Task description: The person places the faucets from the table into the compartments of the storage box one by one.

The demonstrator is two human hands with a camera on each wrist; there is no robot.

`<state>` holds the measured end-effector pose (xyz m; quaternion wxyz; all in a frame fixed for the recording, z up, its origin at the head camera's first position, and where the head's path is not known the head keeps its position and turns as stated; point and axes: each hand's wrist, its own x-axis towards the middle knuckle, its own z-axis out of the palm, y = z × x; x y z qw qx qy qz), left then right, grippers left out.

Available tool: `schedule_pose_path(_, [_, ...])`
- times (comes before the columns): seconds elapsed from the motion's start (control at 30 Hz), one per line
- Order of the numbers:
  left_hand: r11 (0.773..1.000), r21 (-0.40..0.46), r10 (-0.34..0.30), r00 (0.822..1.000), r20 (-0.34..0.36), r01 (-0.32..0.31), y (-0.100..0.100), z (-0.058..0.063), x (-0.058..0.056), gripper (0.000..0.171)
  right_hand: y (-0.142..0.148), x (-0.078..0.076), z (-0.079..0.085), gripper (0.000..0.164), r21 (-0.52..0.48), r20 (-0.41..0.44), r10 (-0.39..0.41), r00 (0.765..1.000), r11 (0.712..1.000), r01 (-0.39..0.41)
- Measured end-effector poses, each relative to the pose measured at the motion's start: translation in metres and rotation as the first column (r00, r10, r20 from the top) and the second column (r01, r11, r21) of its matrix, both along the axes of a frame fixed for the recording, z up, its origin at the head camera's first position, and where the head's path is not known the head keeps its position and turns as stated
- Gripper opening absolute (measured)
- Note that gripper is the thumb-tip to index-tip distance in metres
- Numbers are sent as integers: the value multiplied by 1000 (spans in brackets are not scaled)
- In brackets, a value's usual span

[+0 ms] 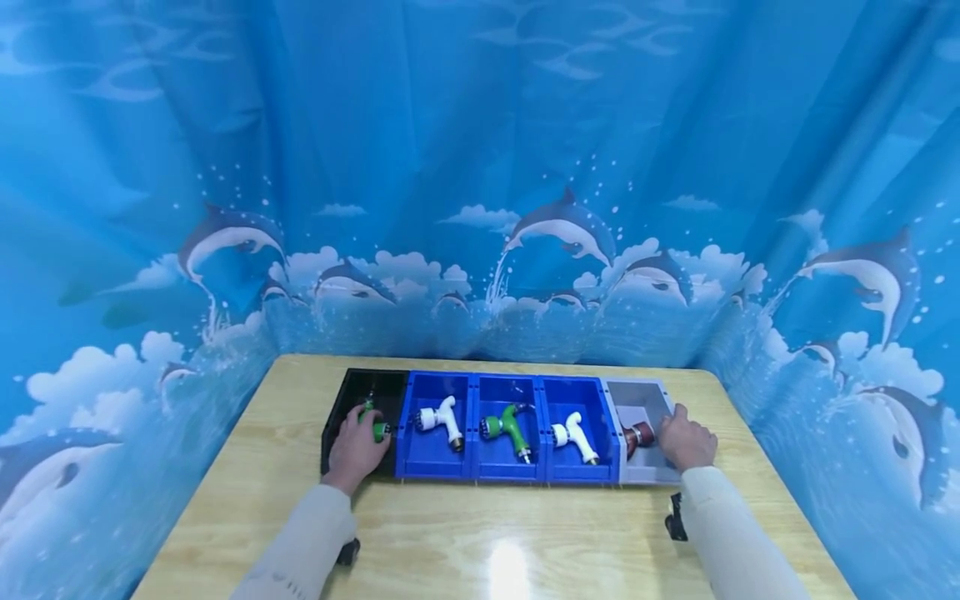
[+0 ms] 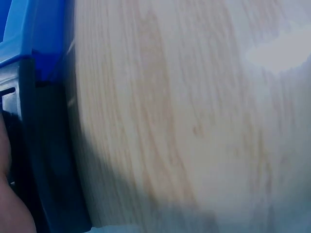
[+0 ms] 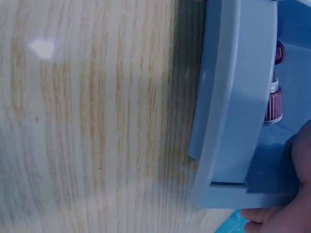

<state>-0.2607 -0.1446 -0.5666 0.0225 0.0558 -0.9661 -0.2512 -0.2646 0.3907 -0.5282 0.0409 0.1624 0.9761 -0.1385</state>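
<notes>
In the head view my left hand [image 1: 358, 446] reaches into the black bin [image 1: 327, 425] at the left end of a row and grips a green tap [image 1: 381, 432], partly hidden by the fingers. At the other end my right hand [image 1: 686, 439] holds the right wall of the grey bin [image 1: 648, 475]. The right wrist view shows that hand [image 3: 296, 199] with fingers outside the wall and the thumb side inside. A dark red tap [image 1: 639, 436] lies in the grey bin; its ribbed knob [image 3: 275, 104] shows in the right wrist view.
Between the end bins stand three blue bins. They hold a white tap [image 1: 444, 417], a green tap [image 1: 510, 429] and another white tap [image 1: 576, 437]. The wooden table [image 1: 465, 533] extends in front, and a dolphin-print curtain [image 1: 480, 208] hangs behind and at both sides.
</notes>
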Motion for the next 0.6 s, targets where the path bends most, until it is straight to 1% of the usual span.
schedule_pose_path(0.13, [1000,23,-5,1000,-24,6,-3,2,4,48,-1,1,0,54,-43,0,-3,1000,999,3])
schedule_pose_path(0.27, [997,72,-12,998,-69,17,-3,7,3,51,-1,1,5,57,-79,-40,-1,999,997,-2])
schedule_pose_path(0.43, [990,138,-24,992,-122,41,-3,17,0,52,-1,5,5,61,-111,-99,-25,995,994,14])
schedule_pose_path(0.53, [988,147,-34,988,-148,56,-2,24,0,53,-3,8,1,63,-117,-138,-48,989,993,32])
schedule_pose_path(0.6, [988,136,-48,983,-177,73,0,30,0,53,-5,9,-1,64,-107,-186,-60,981,993,41])
